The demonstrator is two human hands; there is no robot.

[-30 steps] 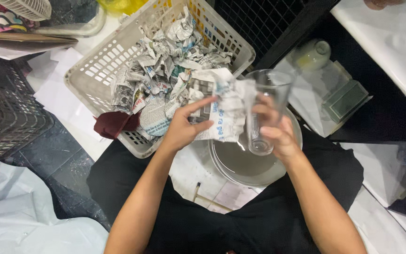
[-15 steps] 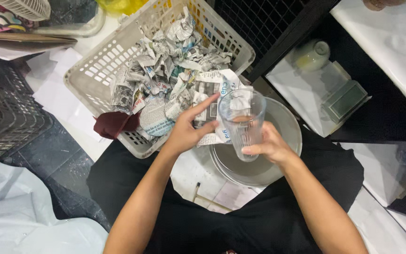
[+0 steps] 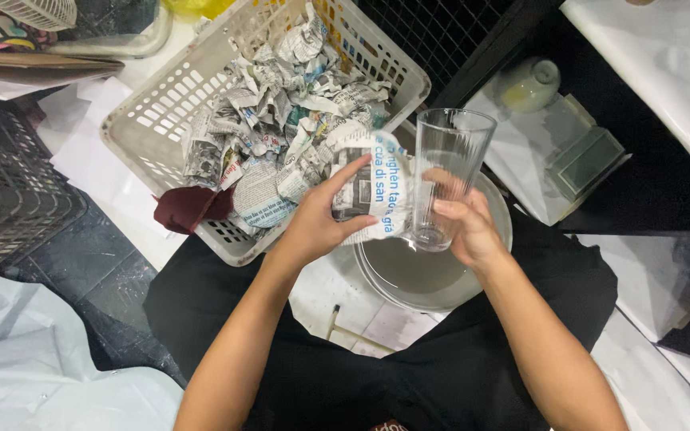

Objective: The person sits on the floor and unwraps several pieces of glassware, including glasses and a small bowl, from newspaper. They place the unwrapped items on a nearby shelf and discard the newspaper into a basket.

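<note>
A tall clear drinking glass (image 3: 446,164) stands upright in my right hand (image 3: 465,227), which grips it near its base. My left hand (image 3: 323,219) holds a crumpled sheet of newspaper (image 3: 377,185) right beside the glass, the paper touching its left side. Both hands hover over a stack of grey plates (image 3: 429,275) resting on my lap.
A white plastic basket (image 3: 153,120) full of crumpled newspaper sits ahead on the left, with a dark red cloth (image 3: 185,206) at its near corner. A dark crate (image 3: 9,191) is at far left. A small pale bowl (image 3: 529,86) and a folded grey item (image 3: 592,160) lie to the right.
The glass tipped with its mouth toward me half a second ago and is upright again now. The left hand has kept the newspaper beside it.
</note>
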